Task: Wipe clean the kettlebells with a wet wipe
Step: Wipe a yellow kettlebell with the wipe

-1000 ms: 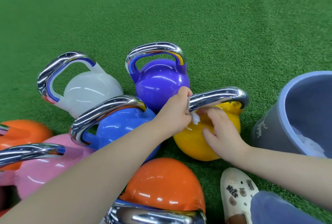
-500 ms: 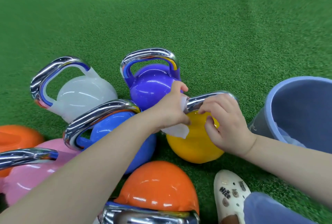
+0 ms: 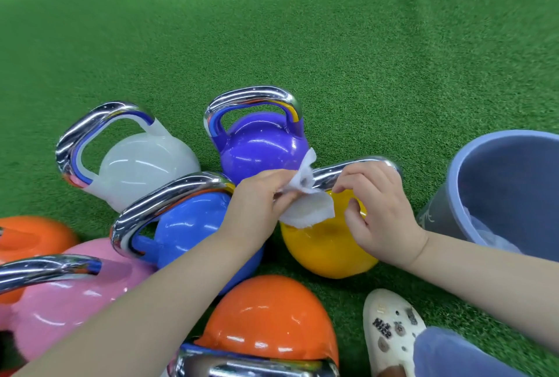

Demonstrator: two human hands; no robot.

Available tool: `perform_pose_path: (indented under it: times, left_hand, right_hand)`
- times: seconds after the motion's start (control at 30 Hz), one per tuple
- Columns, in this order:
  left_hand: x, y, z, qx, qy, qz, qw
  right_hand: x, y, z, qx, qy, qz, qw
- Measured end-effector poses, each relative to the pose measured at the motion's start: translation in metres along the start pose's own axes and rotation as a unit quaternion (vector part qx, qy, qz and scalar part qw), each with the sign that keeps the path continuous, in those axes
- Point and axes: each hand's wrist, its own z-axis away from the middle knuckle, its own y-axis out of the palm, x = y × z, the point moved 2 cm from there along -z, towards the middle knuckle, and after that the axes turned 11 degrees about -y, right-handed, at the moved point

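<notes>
Mid-task, by my read: the glossy yellow kettlebell (image 3: 328,243) with the chrome handle (image 3: 348,171) is under work; nothing shows which of the purple (image 3: 260,147), white (image 3: 145,171), blue (image 3: 193,225), pink (image 3: 66,292) or orange kettlebells (image 3: 269,313) are done. Left hand (image 3: 260,195) pinches the crumpled white wet wipe (image 3: 305,198) against the handle's near end. Right hand (image 3: 375,210) curls loosely round the handle, fingertips near the wipe. Against half a second ago the wipe is opened out and lifted higher over the bar. Grey-blue plastic bucket (image 3: 453,195) stands just beside, on green turf (image 3: 302,29).

Yellow kettlebell (image 3: 326,243) handle partly hidden; bucket (image 3: 453,183) cut off right.
</notes>
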Motion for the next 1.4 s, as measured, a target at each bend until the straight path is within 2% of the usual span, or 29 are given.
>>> perform_pose_path:
  times: [0.1, 0.2, 0.33, 0.5, 0.6, 0.73, 0.93, 1.07, 1.17, 1.3, 1.4]
  left_hand:
    - [0.003, 0.007, 0.000, 0.037, 0.026, -0.061, 0.997]
    - [-0.003, 0.018, -0.003, 0.096, -0.001, -0.109, 0.989]
    - [-0.019, 0.026, -0.008, 0.089, -0.042, -0.164, 0.981]
    - [-0.043, 0.031, -0.023, 0.091, -0.029, -0.322, 0.942]
    - [-0.063, 0.038, -0.041, 0.144, -0.027, -0.347, 0.926]
    - [-0.071, 0.039, -0.052, 0.176, -0.063, -0.307, 0.933]
    - [-0.057, 0.036, -0.030, 0.098, -0.100, -0.179, 0.974]
    - [-0.038, 0.029, -0.007, 0.109, -0.080, -0.178, 0.975]
    - [-0.022, 0.021, 0.001, 0.146, -0.118, -0.108, 0.976]
    - [-0.019, 0.001, 0.005, 0.142, -0.162, -0.075, 0.974]
    - [-0.023, -0.021, 0.015, 0.127, -0.157, -0.041, 0.979]
  right_hand:
    - [-0.002, -0.002, -0.001, 0.002, 0.013, 0.012, 1.000]
    - [-0.002, -0.003, -0.002, 0.002, 0.022, 0.028, 0.999]
    - [-0.003, -0.005, -0.001, -0.002, 0.027, 0.032, 0.999]
    - [-0.010, -0.006, -0.004, -0.007, 0.047, 0.039, 0.998]
    - [-0.015, -0.008, -0.008, -0.018, 0.062, 0.042, 0.997]
    - [-0.017, -0.010, -0.011, 0.007, 0.072, 0.041, 0.997]
    - [-0.016, -0.012, -0.022, 0.099, 0.021, 0.069, 0.992]
    - [-0.014, -0.014, -0.030, 0.179, -0.062, 0.130, 0.973]
    - [-0.009, -0.011, -0.037, 0.215, -0.122, 0.144, 0.958]
    - [0.004, -0.001, -0.050, 0.251, -0.179, 0.134, 0.942]
    - [0.014, 0.008, -0.066, 0.264, -0.153, 0.059, 0.950]
